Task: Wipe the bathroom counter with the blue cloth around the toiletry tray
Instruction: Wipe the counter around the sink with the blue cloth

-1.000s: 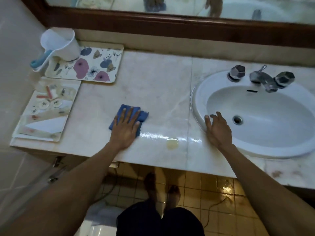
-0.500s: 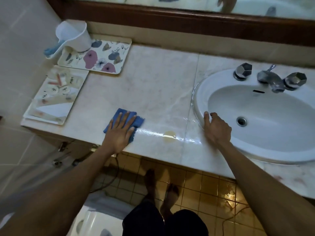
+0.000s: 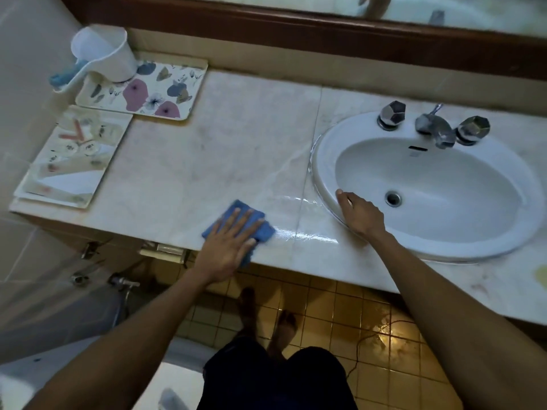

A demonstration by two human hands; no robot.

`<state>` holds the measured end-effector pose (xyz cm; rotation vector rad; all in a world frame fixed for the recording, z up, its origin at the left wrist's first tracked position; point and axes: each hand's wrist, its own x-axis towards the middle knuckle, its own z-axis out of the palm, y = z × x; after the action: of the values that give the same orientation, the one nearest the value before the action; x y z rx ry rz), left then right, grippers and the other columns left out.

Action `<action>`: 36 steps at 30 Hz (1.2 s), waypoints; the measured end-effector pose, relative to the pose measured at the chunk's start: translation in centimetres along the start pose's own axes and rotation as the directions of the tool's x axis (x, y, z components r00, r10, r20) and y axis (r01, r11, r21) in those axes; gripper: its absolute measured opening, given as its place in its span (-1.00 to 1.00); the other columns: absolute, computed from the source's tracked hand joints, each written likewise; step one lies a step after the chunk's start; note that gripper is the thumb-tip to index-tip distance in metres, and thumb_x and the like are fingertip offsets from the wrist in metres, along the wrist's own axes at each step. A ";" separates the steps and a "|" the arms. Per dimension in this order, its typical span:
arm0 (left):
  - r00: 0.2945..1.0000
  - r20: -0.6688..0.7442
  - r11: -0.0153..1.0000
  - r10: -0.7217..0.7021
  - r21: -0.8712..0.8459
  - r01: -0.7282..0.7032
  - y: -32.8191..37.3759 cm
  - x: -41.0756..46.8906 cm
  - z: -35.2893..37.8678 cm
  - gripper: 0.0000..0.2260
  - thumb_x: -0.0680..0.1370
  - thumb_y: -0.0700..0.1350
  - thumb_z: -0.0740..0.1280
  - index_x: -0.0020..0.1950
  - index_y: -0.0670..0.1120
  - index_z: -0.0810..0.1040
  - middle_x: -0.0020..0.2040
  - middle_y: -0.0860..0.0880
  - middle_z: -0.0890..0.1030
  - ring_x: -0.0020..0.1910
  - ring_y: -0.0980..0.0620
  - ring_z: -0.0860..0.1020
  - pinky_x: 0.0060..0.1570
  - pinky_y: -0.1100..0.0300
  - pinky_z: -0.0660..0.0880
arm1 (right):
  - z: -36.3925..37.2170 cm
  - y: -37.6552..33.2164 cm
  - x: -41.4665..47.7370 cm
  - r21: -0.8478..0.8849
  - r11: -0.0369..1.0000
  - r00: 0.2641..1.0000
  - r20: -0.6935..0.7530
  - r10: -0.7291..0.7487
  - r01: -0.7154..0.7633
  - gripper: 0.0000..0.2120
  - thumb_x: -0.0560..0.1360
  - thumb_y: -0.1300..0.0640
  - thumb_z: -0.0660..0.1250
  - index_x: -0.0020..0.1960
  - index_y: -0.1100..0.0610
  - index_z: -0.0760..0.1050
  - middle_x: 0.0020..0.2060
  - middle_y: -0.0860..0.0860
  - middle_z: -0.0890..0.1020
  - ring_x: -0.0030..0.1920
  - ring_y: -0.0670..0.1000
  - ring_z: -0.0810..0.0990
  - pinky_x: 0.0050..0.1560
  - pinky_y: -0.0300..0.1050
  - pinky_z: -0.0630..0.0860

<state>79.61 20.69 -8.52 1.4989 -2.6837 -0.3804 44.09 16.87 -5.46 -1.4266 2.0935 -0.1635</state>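
My left hand [image 3: 228, 247] lies flat, fingers spread, on the folded blue cloth [image 3: 263, 229] at the front edge of the pale marble counter [image 3: 231, 143]. A wet streak shines on the counter just right of the cloth. My right hand [image 3: 359, 216] rests on the front-left rim of the white sink [image 3: 322, 161], holding nothing. A floral tray [image 3: 165, 87] sits at the back left with a white scoop cup [image 3: 109, 57] on its corner. A second tray [image 3: 74, 155] with small toiletries lies along the left edge.
A chrome tap [image 3: 435, 128] with two faceted knobs stands behind the sink basin. A wood-framed mirror [image 3: 296, 28] runs along the back wall. Below the counter are yellow floor tiles [image 3: 340, 315], my bare feet, and plumbing valves [image 3: 118, 281] at the left.
My left hand has slid the blue cloth to the right along the counter's front edge, over the yellowish spot. The right hand stays on the sink rim. The camera has shifted.
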 end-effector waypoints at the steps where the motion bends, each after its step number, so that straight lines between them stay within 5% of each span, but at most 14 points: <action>1: 0.994 0.001 0.994 -0.107 -0.003 0.107 -1.8 0.5 -0.5 -0.52 0.71 0.14 -0.10 0.64 0.19 -0.06 0.66 0.08 -0.05 0.64 -0.01 -0.12 0.55 -0.19 0.01 | 0.0 0.1 -0.1 -0.003 1.000 1.000 -0.001 -0.002 0.002 -0.38 0.57 -0.38 -0.15 0.36 -0.10 0.44 0.27 0.04 0.59 0.24 0.20 0.52 0.20 0.05 0.37; 5: 0.868 -0.044 0.866 -0.494 -0.115 0.487 -1.4 4.3 -1.0 -0.49 0.70 0.15 -0.09 0.65 0.11 -0.03 0.66 -0.02 -0.01 0.64 -0.10 -0.09 0.54 -0.25 -0.06 | -0.3 0.9 -0.9 -0.007 1.000 1.000 0.002 -0.013 0.014 -0.41 0.58 -0.35 -0.11 0.40 -0.09 0.41 0.30 0.05 0.57 0.26 0.19 0.52 0.21 0.04 0.38; 7: 0.830 -0.076 0.829 -0.552 -0.158 0.537 2.5 5.8 -0.1 -0.50 0.71 0.10 -0.03 0.66 0.07 0.00 0.66 -0.07 0.01 0.63 -0.15 -0.07 0.53 -0.27 -0.06 | -0.5 1.7 -1.6 -0.025 0.999 0.999 0.006 -0.032 0.032 -0.41 0.59 -0.35 -0.10 0.41 -0.08 0.40 0.29 0.07 0.58 0.27 0.19 0.51 0.20 0.04 0.37; 9: 0.907 -0.081 0.908 -0.413 -0.122 0.402 6.8 5.9 1.2 -0.50 0.71 0.08 -0.01 0.65 0.04 0.04 0.66 -0.08 0.02 0.63 -0.17 -0.05 0.52 -0.30 0.00 | -0.9 2.5 -2.1 -0.059 0.997 0.999 0.016 -0.040 0.041 -0.36 0.57 -0.39 -0.11 0.40 -0.06 0.42 0.25 0.08 0.60 0.24 0.18 0.52 0.13 0.02 0.35; 11: 0.993 -0.031 0.990 -0.117 -0.083 0.114 9.6 4.5 2.1 -0.50 0.71 0.08 0.00 0.65 0.07 0.04 0.66 -0.03 -0.01 0.64 -0.13 -0.08 0.53 -0.29 0.01 | -1.4 3.3 -2.5 -0.080 0.996 0.999 0.027 -0.025 0.027 -0.29 0.53 -0.45 -0.12 0.34 -0.03 0.47 0.20 0.07 0.62 0.20 0.17 0.53 0.07 0.01 0.34; 13: 0.990 0.042 0.991 0.131 -0.036 -0.130 9.1 2.6 1.9 -0.51 0.72 0.10 -0.02 0.65 0.14 -0.04 0.66 0.05 -0.07 0.64 -0.04 -0.15 0.57 -0.19 -0.11 | -1.9 4.3 -3.0 -0.115 0.993 1.000 0.024 -0.003 0.006 -0.26 0.51 -0.47 -0.12 0.26 0.01 0.53 0.13 0.08 0.63 0.15 0.17 0.55 0.04 0.00 0.33; 15: 0.978 0.034 0.979 0.205 0.012 -0.206 5.7 1.2 1.1 -0.51 0.72 0.12 -0.03 0.64 0.18 -0.07 0.66 0.10 -0.08 0.64 0.01 -0.16 0.58 -0.13 -0.13 | -2.2 5.8 -3.5 -0.154 0.988 1.000 -0.010 0.011 -0.012 -0.27 0.52 -0.46 -0.14 0.15 0.02 0.57 0.00 0.08 0.62 0.06 0.17 0.56 0.01 -0.01 0.33; 19: 0.985 -0.001 0.985 -0.173 -0.014 0.173 -1.2 1.9 -0.6 -0.50 0.69 0.18 -0.08 0.64 0.20 -0.04 0.66 0.06 -0.04 0.64 -0.03 -0.09 0.54 -0.25 0.02 | -1.9 7.9 -4.5 -0.215 0.976 0.985 -0.171 -0.011 -0.026 -0.33 0.60 -0.32 -0.15 -0.08 0.10 0.57 -0.21 0.12 0.65 -0.10 0.20 0.61 0.01 0.02 0.44; 22: 0.866 -0.032 0.860 -0.500 -0.134 0.492 1.6 6.2 -0.5 -0.47 0.70 0.16 -0.06 0.65 0.10 -0.05 0.66 -0.03 -0.04 0.64 -0.10 -0.11 0.55 -0.24 -0.13 | -1.1 8.0 -4.4 -0.294 0.955 0.964 -0.259 -0.058 -0.022 -0.35 0.65 -0.20 -0.11 -0.13 0.17 0.62 -0.31 0.14 0.66 -0.24 0.19 0.60 -0.06 0.02 0.46; 24: 0.814 -0.028 0.801 -0.580 -0.200 0.564 5.7 9.8 -0.3 -0.46 0.71 0.12 -0.03 0.66 0.04 -0.08 0.66 -0.06 -0.07 0.63 -0.13 -0.13 0.54 -0.25 -0.17 | -1.0 7.7 -4.0 -0.320 0.947 0.966 -0.254 -0.053 -0.032 -0.36 0.65 -0.17 -0.10 -0.18 0.17 0.60 -0.33 0.15 0.66 -0.26 0.20 0.59 -0.10 0.00 0.43; 30: 0.994 -0.011 0.982 -0.110 -0.159 0.107 15.4 9.4 2.9 -0.49 0.71 0.09 -0.02 0.66 0.02 0.02 0.66 0.00 -0.03 0.64 -0.10 -0.11 0.55 -0.26 -0.08 | -1.2 7.9 -3.7 -0.298 0.953 0.971 -0.238 -0.018 -0.055 -0.40 0.65 -0.15 -0.08 -0.27 0.18 0.51 -0.32 0.14 0.63 -0.20 0.22 0.59 -0.11 0.00 0.36; 34: 0.939 0.103 0.944 0.329 -0.042 -0.326 10.6 5.6 1.9 -0.50 0.71 0.13 -0.01 0.65 0.14 -0.02 0.66 0.08 -0.02 0.64 0.00 -0.12 0.58 -0.14 -0.10 | -1.0 7.7 -3.7 -0.286 0.957 0.962 -0.272 -0.027 -0.054 -0.42 0.65 -0.14 -0.05 -0.23 0.17 0.57 -0.33 0.14 0.65 -0.23 0.23 0.60 -0.08 0.01 0.40; 36: 0.943 0.099 0.948 0.317 -0.001 -0.318 6.3 6.9 1.1 -0.52 0.71 0.13 -0.02 0.64 0.18 0.00 0.66 0.09 0.00 0.64 0.02 -0.10 0.58 -0.12 -0.07 | -1.1 7.8 -3.7 -0.259 0.964 0.962 -0.274 -0.012 -0.062 -0.46 0.66 -0.12 0.00 -0.17 0.15 0.62 -0.28 0.16 0.68 -0.19 0.24 0.61 -0.04 0.02 0.41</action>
<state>70.55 18.26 -8.63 1.0445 -2.9420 -0.4242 38.16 23.14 -6.33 -1.6080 2.4327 -0.0743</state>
